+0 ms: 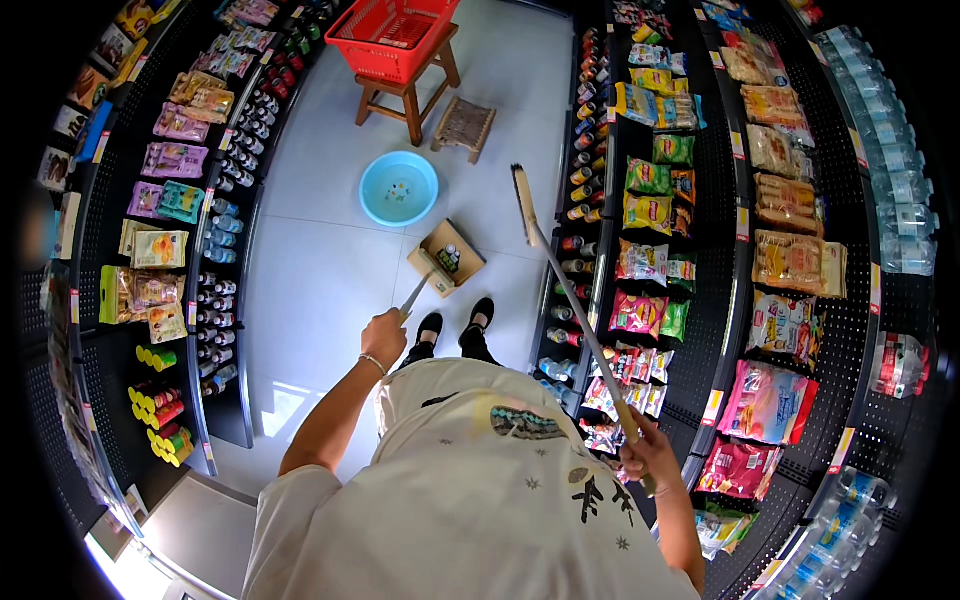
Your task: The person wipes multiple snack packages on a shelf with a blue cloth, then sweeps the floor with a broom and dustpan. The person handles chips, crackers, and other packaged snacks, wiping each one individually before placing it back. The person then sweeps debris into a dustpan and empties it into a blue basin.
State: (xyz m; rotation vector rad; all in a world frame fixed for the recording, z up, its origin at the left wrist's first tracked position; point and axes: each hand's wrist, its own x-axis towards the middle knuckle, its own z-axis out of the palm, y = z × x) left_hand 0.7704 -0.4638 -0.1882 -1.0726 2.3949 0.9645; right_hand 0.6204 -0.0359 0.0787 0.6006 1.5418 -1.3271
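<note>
My left hand (384, 337) is closed around the grey handle (415, 298) of what looks like a long-handled tan dustpan (469, 264). The pan sits on the floor just ahead of my feet. Inside it lies a dark item with green and white markings (448, 257). At the right, my right hand (649, 454) grips the lower end of a broom's long pole (581, 315). The broom head (525, 204), a pale wooden block with dark bristles at its far end, is held out ahead, near the right shelf. I cannot tell whether it touches the floor.
Beyond the dustpan stands a blue basin (399, 214) with small bits in it. Farther off are a low woven stool (465, 126) and a red shopping basket (394, 64) on a wooden stool (411, 112). Stocked shelves (225, 150) (611, 150) flank the aisle.
</note>
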